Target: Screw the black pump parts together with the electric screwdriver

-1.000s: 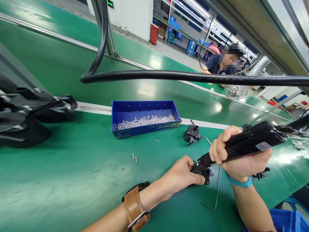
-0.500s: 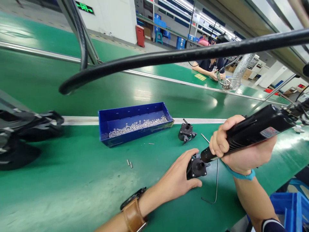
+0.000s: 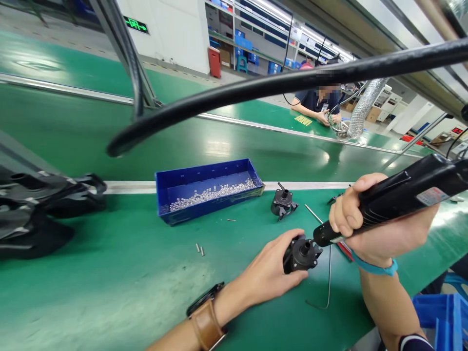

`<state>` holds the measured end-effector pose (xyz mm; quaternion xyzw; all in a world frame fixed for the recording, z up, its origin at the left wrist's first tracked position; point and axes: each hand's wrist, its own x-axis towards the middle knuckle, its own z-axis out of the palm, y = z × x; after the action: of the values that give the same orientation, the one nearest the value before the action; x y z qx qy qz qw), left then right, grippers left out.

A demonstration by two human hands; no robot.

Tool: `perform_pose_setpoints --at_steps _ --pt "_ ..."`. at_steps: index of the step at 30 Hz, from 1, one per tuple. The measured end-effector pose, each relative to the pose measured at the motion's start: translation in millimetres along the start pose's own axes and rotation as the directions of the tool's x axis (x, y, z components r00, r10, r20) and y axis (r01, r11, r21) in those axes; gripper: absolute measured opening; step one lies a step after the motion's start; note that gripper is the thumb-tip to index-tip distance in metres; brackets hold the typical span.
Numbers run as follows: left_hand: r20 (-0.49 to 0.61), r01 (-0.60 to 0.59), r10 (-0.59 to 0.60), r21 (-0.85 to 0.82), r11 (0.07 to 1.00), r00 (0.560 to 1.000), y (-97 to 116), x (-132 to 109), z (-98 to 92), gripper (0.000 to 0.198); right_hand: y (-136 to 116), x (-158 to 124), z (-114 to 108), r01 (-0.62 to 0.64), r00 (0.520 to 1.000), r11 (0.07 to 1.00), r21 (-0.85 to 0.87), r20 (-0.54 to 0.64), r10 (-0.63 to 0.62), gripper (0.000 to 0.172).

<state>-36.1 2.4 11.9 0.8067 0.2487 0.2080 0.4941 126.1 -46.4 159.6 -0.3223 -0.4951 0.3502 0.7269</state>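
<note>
My left hand (image 3: 270,270) grips a small black plastic part (image 3: 300,254) that rests on the green belt (image 3: 120,273). My right hand (image 3: 369,226) is wrapped round a black electric screwdriver (image 3: 398,197), whose tip touches the top edge of that part. A second black part (image 3: 282,202) with an upright stub stands a little farther away. A blue tray (image 3: 190,214) holding several small silver screws lies to the left of it. A bent metal rod (image 3: 329,273) lies on the belt under my right wrist.
Two loose pins (image 3: 199,249) lie on the belt. Large black moulded pieces (image 3: 40,204) sit at the far left. A thick black cable (image 3: 263,87) hangs across the view. Another person (image 3: 318,102) works across the far belt. Blue bins (image 3: 444,319) stand at the lower right.
The screwdriver has tilted and its tip has shifted on the black part. My left hand has kept its grip while the view swung slightly.
</note>
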Motion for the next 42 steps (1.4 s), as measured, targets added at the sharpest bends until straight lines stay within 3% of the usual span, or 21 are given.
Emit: perform_pose_setpoints --at_steps 3,9,13,16,22,28,32,37,42 --pt "-0.027 -0.069 0.071 0.054 0.996 0.997 -6 1 0.4 0.068 -5 3 -4 0.039 0.999 0.997 -0.061 -0.027 -0.041 0.07" --pt "-0.043 -0.146 0.157 0.202 0.968 0.987 -28 1 9.1 0.072 -3 9 -9 0.046 0.997 0.991 -0.123 -0.055 -0.053 0.079" --pt "-0.014 -0.177 0.18 0.133 0.975 0.984 -32 2 7.3 0.084 24 16 -20 -0.061 0.994 0.984 -0.166 -0.096 0.045 0.078" --pt "-0.024 -0.176 0.179 0.095 0.98 0.984 -29 3 4.2 0.082 56 18 -35 -0.178 0.973 0.96 -0.216 -0.187 0.138 0.075" --pt "-0.133 -0.233 0.256 0.166 0.958 0.957 -19 2 6.5 0.073 107 16 -62 -0.217 0.951 0.946 -0.24 -0.271 0.149 0.071" --pt "-0.178 -0.329 0.379 0.257 0.909 0.908 -12 -1 9.3 0.067 122 17 -79 -0.246 0.948 0.931 -0.269 -0.266 0.174 0.076" --pt "-0.194 -0.399 0.46 0.285 0.872 0.867 -3 -4 7.5 0.061 124 14 -88 -0.237 0.96 0.896 -0.375 -0.234 0.156 0.076" --pt "-0.124 -0.439 0.494 0.312 0.843 0.861 4 -6 1.7 0.05 108 -9 -105 -0.219 0.971 0.743 -0.633 -0.219 0.1 0.058" --pt "0.143 -0.445 0.422 0.226 0.867 0.895 5 -7 -11.6 0.047 84 -74 -130 -0.276 0.959 0.379 -0.883 -0.278 0.05 0.038"
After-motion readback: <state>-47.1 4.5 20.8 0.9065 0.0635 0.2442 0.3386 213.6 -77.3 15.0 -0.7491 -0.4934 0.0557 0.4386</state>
